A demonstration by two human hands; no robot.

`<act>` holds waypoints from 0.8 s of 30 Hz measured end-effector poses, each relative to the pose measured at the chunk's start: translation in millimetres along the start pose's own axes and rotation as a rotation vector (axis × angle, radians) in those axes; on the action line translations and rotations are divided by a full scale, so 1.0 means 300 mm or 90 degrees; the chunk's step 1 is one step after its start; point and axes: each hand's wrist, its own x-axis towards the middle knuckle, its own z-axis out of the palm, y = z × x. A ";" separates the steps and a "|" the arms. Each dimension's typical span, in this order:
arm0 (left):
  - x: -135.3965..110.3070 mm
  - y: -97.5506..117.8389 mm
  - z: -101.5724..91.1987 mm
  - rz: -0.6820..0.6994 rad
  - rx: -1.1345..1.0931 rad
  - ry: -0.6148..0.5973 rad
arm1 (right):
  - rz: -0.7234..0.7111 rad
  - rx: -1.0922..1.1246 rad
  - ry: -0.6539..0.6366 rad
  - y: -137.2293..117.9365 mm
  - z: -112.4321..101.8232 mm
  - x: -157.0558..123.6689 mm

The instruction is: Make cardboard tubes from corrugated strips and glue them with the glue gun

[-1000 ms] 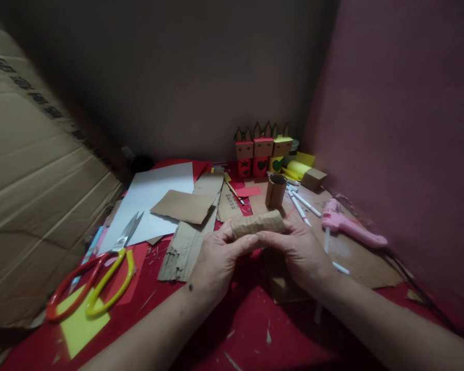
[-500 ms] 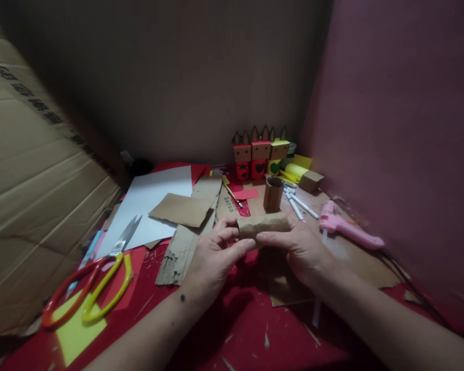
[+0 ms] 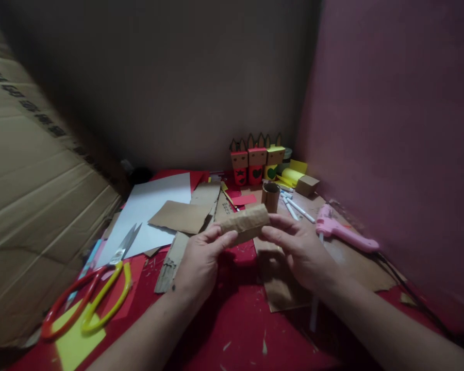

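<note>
A rolled piece of brown cardboard (image 3: 245,220) is held level above the red tabletop (image 3: 235,309). My left hand (image 3: 203,257) pinches its left end between thumb and fingers. At the right end, the thumb and fingers of my right hand (image 3: 297,247) close on its edge. Just behind the roll stands an upright brown cardboard tube (image 3: 271,197). Under my right hand lies a flat brown cardboard piece (image 3: 282,288), partly covered by the hand.
Red-and-yellow-handled scissors (image 3: 112,278) lie at left, beside white paper (image 3: 158,196) and a cardboard sheet (image 3: 180,216). Three decorated tube figures (image 3: 256,166) stand at the back. To the right are white markers (image 3: 299,208) and a pink glue gun (image 3: 346,232) with its cord.
The cardboard roll has shifted left and now tilts slightly, its right end higher. My right hand's grip has moved to the roll's right end. The camera view has shifted a little.
</note>
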 end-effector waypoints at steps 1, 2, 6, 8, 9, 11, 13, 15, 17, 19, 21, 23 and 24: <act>0.009 -0.003 -0.006 -0.013 -0.041 0.018 | -0.035 -0.011 0.031 -0.003 -0.005 0.001; 0.018 -0.006 -0.011 -0.026 -0.081 0.036 | -0.064 -0.017 0.063 -0.003 -0.009 0.003; 0.032 -0.016 -0.012 -0.085 -0.201 0.035 | -0.025 0.011 0.052 0.016 -0.011 0.015; 0.024 -0.019 0.000 -0.124 -0.235 -0.003 | -0.005 0.035 -0.045 0.025 -0.002 0.017; 0.017 -0.021 0.007 -0.147 -0.244 -0.029 | -0.012 0.041 -0.093 0.026 0.004 0.016; 0.003 -0.027 0.019 -0.190 -0.240 -0.084 | -0.025 0.026 -0.145 0.023 0.014 0.009; -0.007 -0.035 0.025 -0.214 -0.214 -0.141 | -0.022 -0.012 -0.133 0.014 0.022 0.000; -0.009 -0.038 0.020 -0.213 -0.175 -0.163 | -0.022 -0.060 -0.099 0.005 0.025 -0.006; -0.007 -0.030 0.008 -0.176 -0.122 -0.135 | -0.036 -0.118 -0.065 -0.002 0.026 -0.004; -0.005 -0.008 -0.006 -0.109 -0.062 -0.076 | -0.064 -0.201 -0.043 -0.008 0.025 0.003; -0.010 0.023 -0.013 -0.044 0.002 -0.041 | -0.103 -0.292 -0.043 -0.015 0.025 0.013; -0.023 0.051 -0.010 0.002 0.059 -0.059 | -0.136 -0.368 -0.075 -0.023 0.028 0.021; -0.030 0.061 -0.005 0.020 0.085 -0.080 | -0.148 -0.398 -0.094 -0.027 0.030 0.024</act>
